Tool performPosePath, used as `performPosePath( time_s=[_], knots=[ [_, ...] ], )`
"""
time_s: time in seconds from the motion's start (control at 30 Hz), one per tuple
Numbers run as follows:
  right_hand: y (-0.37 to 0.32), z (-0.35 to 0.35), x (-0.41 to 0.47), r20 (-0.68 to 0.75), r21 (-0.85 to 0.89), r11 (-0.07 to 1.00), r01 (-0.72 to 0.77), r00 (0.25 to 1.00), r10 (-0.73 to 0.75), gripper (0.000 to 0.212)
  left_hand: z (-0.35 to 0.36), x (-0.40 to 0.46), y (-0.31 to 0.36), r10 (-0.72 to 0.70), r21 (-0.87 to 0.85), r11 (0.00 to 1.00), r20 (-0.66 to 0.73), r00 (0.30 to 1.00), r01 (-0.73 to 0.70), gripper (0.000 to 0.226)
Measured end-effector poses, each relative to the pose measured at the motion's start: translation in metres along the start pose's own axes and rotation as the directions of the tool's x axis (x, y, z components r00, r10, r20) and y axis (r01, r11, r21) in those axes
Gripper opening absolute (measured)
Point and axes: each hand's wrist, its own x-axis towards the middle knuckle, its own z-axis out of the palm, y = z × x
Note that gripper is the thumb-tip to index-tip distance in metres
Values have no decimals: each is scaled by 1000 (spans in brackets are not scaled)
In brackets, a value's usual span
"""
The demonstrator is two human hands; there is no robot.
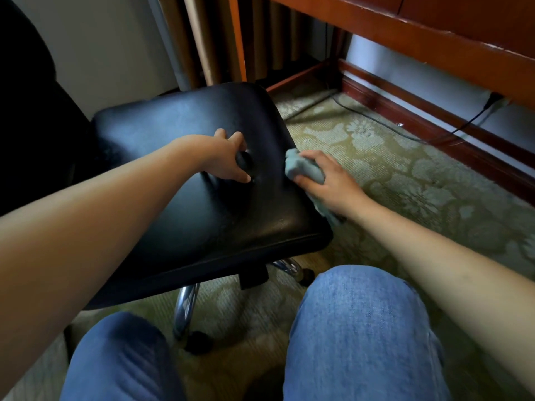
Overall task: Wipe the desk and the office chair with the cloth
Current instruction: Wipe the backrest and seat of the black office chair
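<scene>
Knees (359,328) low by the office chair (202,198). Right hand (327,180) grips the cloth (304,166) at the seat edge; left hand (228,160) presses the seat, fingers spread. Chair wipe under way; next, sweep along the edge

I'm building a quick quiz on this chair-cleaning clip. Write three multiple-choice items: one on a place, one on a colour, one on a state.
1. Where is the cloth?
A. at the right edge of the chair seat
B. on the desk
C. on the carpet

2. What colour is the chair seat?
A. red
B. black
C. white

3. How is the right hand?
A. open and flat on the carpet
B. curled round the cloth
C. out of view

Answers:
1 A: the cloth is pressed to the seat's right edge, away from the desk.
2 B: the padded seat is glossy black.
3 B: its fingers wrap the grey-green cloth, while the left hand rests on the seat.
</scene>
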Motion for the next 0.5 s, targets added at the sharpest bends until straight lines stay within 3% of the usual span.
performPosePath(
  time_s=[0.1, 0.2, 0.3, 0.4, 0.5],
  knots=[
    [13, 10, 15, -48, 138, 973, -187, 980, 195, 47, 2, -3, -2, 9, -19, 1000, 3, 1000, -9, 80],
    [14, 10, 2, -4, 190, 960, -208, 977, 213, 49, 2, -1, -4, 11, -25, 1000, 6, 1000, -11, 79],
    [10, 5, -21, 39, 229, 961, -157, 988, 152, 48, 5, -1, -1, -22, -71, 997, 14, 1000, 23, 90],
    [5, 9, -57, 40, 302, 951, -65, 998, 55, 47, 15, -1, 10, -40, 13, 999, 4, 999, 40, 103],
    [4, 17, -91, -4, 252, 966, 53, 999, -53, 49, 16, -3, 19, -69, 38, 997, 25, 997, 68, 107]
  ],
)
